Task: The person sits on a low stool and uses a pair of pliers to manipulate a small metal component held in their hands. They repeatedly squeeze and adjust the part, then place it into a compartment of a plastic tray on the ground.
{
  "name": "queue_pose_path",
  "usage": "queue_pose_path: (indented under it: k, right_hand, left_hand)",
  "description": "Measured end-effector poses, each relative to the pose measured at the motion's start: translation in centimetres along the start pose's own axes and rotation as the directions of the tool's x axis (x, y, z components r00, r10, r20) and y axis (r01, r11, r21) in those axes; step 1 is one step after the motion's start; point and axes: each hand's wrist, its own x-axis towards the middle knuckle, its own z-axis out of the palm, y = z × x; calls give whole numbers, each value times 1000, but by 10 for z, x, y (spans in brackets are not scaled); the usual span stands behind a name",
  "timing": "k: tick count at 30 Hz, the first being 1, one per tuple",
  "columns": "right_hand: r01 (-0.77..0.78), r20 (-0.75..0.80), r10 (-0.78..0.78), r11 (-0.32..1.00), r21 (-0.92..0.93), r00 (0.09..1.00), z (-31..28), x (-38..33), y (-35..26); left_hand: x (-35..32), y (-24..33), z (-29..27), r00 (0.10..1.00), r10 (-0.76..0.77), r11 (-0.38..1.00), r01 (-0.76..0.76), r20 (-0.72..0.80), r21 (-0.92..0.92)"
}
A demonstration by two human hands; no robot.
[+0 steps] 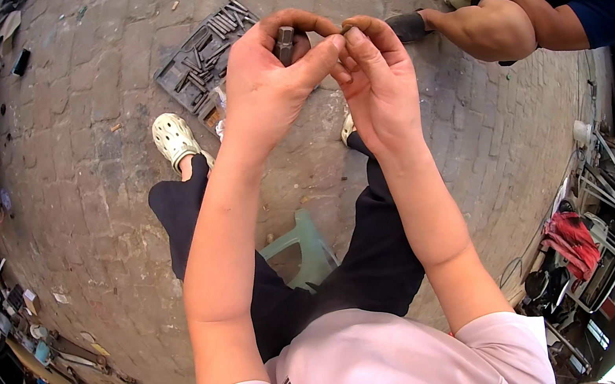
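Note:
My left hand is closed, with a dark metal hex bit held upright in the curl of its fingers. The thumb and index finger of that hand reach across to the fingertips of my right hand. Between the pinched tips of my right hand sits a small brownish piece, mostly covered and too small to name. Both hands are raised in front of me, over the paving. Below and beyond the left hand, a grey tool case lies on the ground with several metal bits in it.
Another person's bare knee and forearm are close at the upper right. A pale green plastic stool shows between my legs. Tools and parts line the left edge; metal frames and a red cloth lie along the right.

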Motion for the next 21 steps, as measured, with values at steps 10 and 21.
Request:
queue_pose_path:
  k: [10,21]
  right_hand:
    - [-89,-15,88,988,-129,996,4,2,-7]
    - [-515,105,504,843,155,857,-21,9,-20]
  left_hand:
    - [-3,7,-4,986,163,939,-144,-34,313]
    - [2,2,-9,836,501,540,-503,222,675]
